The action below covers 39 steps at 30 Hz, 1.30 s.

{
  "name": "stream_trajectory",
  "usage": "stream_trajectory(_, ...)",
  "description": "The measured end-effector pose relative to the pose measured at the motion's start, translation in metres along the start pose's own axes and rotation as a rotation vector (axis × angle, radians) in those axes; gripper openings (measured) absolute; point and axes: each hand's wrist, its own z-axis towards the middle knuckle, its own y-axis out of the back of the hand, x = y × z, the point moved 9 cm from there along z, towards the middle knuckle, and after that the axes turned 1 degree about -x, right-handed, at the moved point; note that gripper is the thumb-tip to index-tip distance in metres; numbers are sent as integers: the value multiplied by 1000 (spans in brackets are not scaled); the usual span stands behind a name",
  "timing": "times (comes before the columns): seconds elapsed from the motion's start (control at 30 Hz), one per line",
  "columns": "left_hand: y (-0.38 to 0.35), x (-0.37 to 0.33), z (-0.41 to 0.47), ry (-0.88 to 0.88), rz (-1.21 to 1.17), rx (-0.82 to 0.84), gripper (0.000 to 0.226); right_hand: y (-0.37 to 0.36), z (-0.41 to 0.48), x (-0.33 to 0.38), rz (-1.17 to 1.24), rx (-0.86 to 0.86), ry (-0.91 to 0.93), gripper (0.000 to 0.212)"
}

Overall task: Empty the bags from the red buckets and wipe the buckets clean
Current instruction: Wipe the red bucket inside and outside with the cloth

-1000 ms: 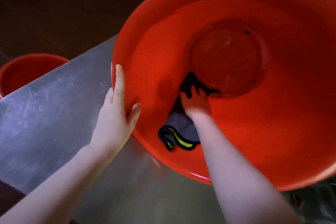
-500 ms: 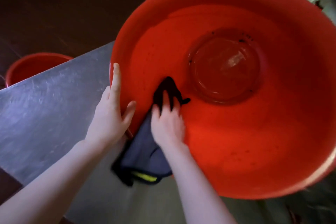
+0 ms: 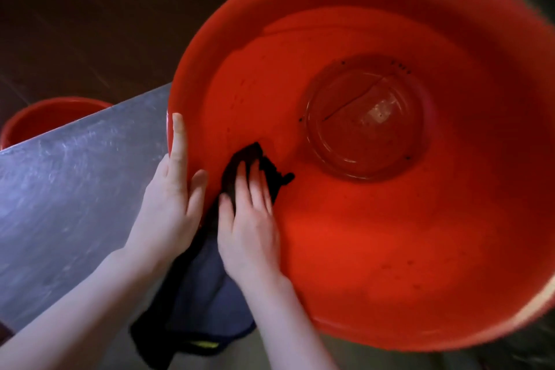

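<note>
Large red bucket: on the right side of the tabletop, tipped so that its mouth faces the camera. Small dark specks are scattered over its inner wall and round its circular base.

Left hand: grasps the bucket's left rim, with the thumb laid on the inner wall and the fingers stretched along the outside.

Right hand: released and flat, fingers straight, pressing a dark cloth against the inner wall at near left, just beside the left hand's thumb.

Cloth: the far end is bunched under the fingertips. The rest trails out over the rim between the two forearms and onto the tabletop, with a yellow-green strip showing at its near edge.

Second red bucket: far left, partly hidden beyond the tabletop's far edge, well apart from both hands.
</note>
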Motion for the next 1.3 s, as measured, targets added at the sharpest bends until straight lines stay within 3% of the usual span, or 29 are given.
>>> stream_trajectory(0.17,2,3,-1,10,20,-1,84,-8,48,-47,-84,28,-187,53)
stream_trajectory(0.33,-4,3,0,-45,-14,25,89,1,117,-122,-14,27,-510,52)
stream_trajectory(0.43,-6,4,4,-39,-5,30,94,0,108,-102,-34,40,-444,53)
stream_trajectory(0.57,-2,3,6,-14,-5,36,89,2,44,-15,-7,-43,-35,57)
stream_trajectory(0.63,-1,3,5,-13,-7,45,91,3,22,5,27,-70,41,58)
stream_trajectory(0.73,-2,3,2,-14,16,53,99,-6,52,-26,-67,3,-49,54)
stream_trajectory(0.87,1,3,-9,20,-10,60,97,-1,110,-114,-16,88,-419,53)
stream_trajectory(0.93,12,-5,-7,-4,25,11,98,0,115,-125,-60,102,-390,53)
stream_trajectory(1.03,27,-40,19,-210,174,-131,89,0,108,-126,-134,107,-291,54)
stream_trajectory(1.1,22,-51,38,-274,265,-114,85,4,101,-128,-201,166,-229,55)
stream_trajectory(1.17,16,-44,42,-214,273,-96,85,8,88,-137,-291,229,-222,55)
stream_trajectory(1.3,-4,-16,3,-23,128,-58,85,27,62,-177,-453,233,-515,59)
